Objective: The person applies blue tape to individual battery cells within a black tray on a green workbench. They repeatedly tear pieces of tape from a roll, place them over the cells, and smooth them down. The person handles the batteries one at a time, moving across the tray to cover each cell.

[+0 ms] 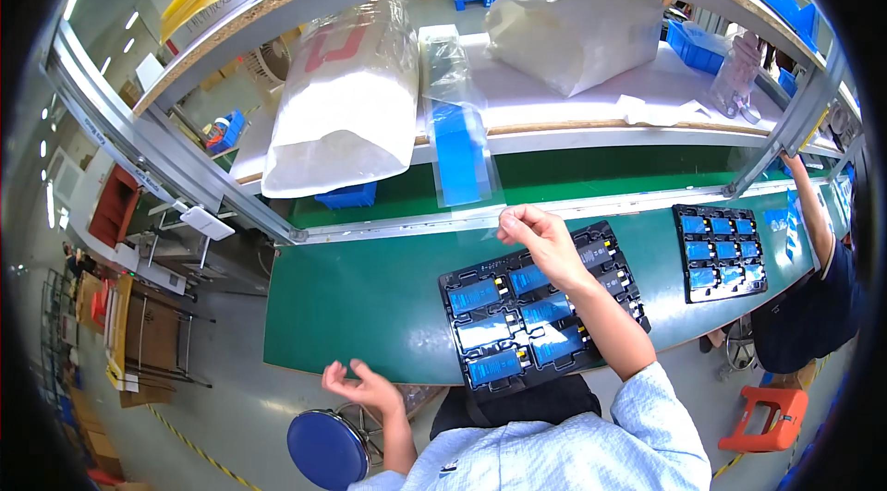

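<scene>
My right hand (545, 246) is raised over the far edge of a black tray (476, 387), thumb and fingertips pinched together. A faint piece of clear plastic film (478, 224) reaches to those fingertips. Just beyond, a clear sheet with a blue strip (459, 154) hangs over the shelf edge. Several flat blue battery-like packs (485, 332) with small yellow tabs sit in the tray's compartments; my right forearm hides part of it. Off the bench's near edge, my left hand (365, 387) holds nothing, its fingers apart and slightly curled.
The green bench (351, 297) carries a second loaded black tray (721, 251) at right, near a co-worker's arm (813, 205). Large plastic bags (346, 112) rest on the shelf above. A blue round stool (325, 448) and an orange stool (765, 419) stand on the floor.
</scene>
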Available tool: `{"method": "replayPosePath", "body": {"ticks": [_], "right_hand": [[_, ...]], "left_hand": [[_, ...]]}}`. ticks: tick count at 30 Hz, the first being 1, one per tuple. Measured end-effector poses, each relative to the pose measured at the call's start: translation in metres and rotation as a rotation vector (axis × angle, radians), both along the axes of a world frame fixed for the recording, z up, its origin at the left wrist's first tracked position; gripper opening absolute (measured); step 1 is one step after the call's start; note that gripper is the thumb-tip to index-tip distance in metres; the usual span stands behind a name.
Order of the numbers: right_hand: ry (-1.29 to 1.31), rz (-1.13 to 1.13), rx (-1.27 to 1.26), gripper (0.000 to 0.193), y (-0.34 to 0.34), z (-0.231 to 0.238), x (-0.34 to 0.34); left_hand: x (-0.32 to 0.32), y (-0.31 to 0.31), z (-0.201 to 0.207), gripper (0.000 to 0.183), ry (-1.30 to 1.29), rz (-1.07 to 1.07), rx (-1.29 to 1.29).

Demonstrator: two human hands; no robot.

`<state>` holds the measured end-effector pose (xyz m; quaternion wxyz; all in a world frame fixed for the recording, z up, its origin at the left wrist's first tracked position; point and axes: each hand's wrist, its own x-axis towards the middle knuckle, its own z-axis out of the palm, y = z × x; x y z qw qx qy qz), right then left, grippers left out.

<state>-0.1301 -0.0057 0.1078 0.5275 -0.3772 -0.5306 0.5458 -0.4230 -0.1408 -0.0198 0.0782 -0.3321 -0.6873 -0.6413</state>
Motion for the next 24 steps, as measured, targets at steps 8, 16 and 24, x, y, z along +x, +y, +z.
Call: {"method": "replayPosePath", "body": {"ticks": [8,16,24], "right_hand": [[0.045,0.021,0.041,0.020,0.008,0.006,-0.005],[0.115,0.037,-0.001,0.021,0.016,0.011,0.003],[0.098,0.125,0.026,0.021,0.011,0.005,0.007]], "left_hand": [[0.098,0.156,0.158,0.055,0.732,-0.889,0.151],[0.109,0.225,0.175,0.058,1.026,-0.979,0.014],[0.106,0.235,0.194,0.052,0.907,-1.043,-0.105]]}}
